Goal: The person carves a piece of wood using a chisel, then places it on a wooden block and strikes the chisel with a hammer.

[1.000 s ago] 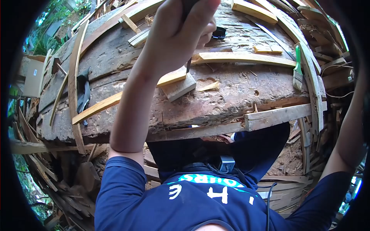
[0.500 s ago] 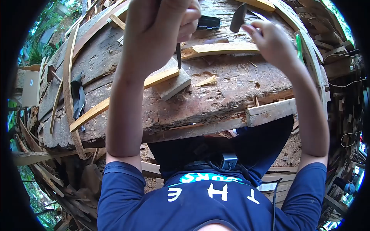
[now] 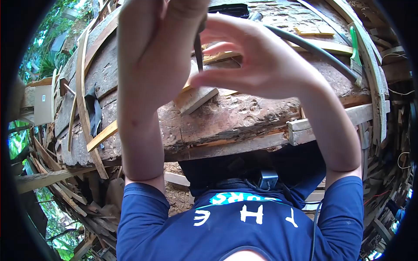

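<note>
- Here's the left hand (image 3: 163, 41), high in the view, its fingers looking wrapped round a dark chisel (image 3: 198, 50), though the top edge cuts off part of the grip.
- The chisel points down, slightly tilted, its tip at the wood strip (image 3: 102, 136) and block (image 3: 199, 100); whether it bites, I can't tell.
- In from the other side, the right hand (image 3: 257, 56): fingers curled and spread from the thumb, a clear gap between, right beside the blade. Fingertips touching the chisel? Can't tell.
- Over on the slab (image 3: 261, 115), the hammer (image 3: 320, 53) lies out of either grip, its handle slanting behind the right hand.
- The handle's end sits by the bristles of a green brush (image 3: 354, 43).
- Top of the view, a black case (image 3: 233, 8).
</note>
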A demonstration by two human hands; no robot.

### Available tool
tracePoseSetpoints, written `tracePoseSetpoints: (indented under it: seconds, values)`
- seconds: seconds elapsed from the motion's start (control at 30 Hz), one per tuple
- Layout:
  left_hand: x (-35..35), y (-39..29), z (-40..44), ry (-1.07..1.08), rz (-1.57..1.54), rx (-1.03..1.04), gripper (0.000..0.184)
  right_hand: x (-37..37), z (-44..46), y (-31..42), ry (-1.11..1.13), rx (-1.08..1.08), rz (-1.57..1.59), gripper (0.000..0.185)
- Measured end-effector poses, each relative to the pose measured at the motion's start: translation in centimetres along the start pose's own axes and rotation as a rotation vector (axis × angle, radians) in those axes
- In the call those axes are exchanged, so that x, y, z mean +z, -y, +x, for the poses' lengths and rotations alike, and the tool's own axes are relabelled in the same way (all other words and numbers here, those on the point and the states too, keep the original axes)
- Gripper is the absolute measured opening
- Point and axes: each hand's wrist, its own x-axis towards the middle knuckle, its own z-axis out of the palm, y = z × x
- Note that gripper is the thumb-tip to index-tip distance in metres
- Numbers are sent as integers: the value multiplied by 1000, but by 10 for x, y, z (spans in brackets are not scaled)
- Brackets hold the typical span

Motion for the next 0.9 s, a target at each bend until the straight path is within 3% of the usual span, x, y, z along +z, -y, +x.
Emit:
tracePoseSetpoints:
  seconds: [0.1, 0.13, 0.2, 0.23, 0.3, 0.37, 0.43, 0.53, 0.6, 0.7, 0.87, 0.9]
  values:
    - [0, -27, -1, 89, -98, -248, 59, 1, 4, 5, 24, 132, 131, 23]
    - [-16, -7, 1, 212, 179, -54, 48, -1, 5, 3, 35, 220, 139, 15]
    - [-47, 7, -12, 415, 556, -12, 53, 5, -5, -17, -35, 193, 275, 12]
    - [-53, 4, -21, 502, 580, -165, 57, 6, -11, -26, -111, 171, 405, 10]
    - [-64, 14, -35, 718, 547, -272, 56, 4, -19, -40, -153, 227, 563, 11]
    - [-71, 32, -51, 771, 477, -482, 49, -1, -21, -45, -120, 296, 619, 16]
    - [-73, 39, -59, 721, 423, -450, 39, -3, -20, -48, -135, 336, 706, 22]
    - [-73, 40, -59, 685, 386, -513, 27, -20, -23, -55, -103, 315, 564, 30]
    - [-73, 42, -60, 679, 375, -517, 27, -18, -14, -51, -117, 308, 734, 16]
    - [-76, 44, -60, 674, 359, -518, 26, -11, -16, -43, -67, 312, 882, 14]
    - [-80, 46, -59, 685, 311, -433, 29, 3, -18, -62, -93, 155, 819, 11]
    - [-80, 46, -59, 679, 305, -394, 31, -1, -18, -62, -65, 120, 679, 11]
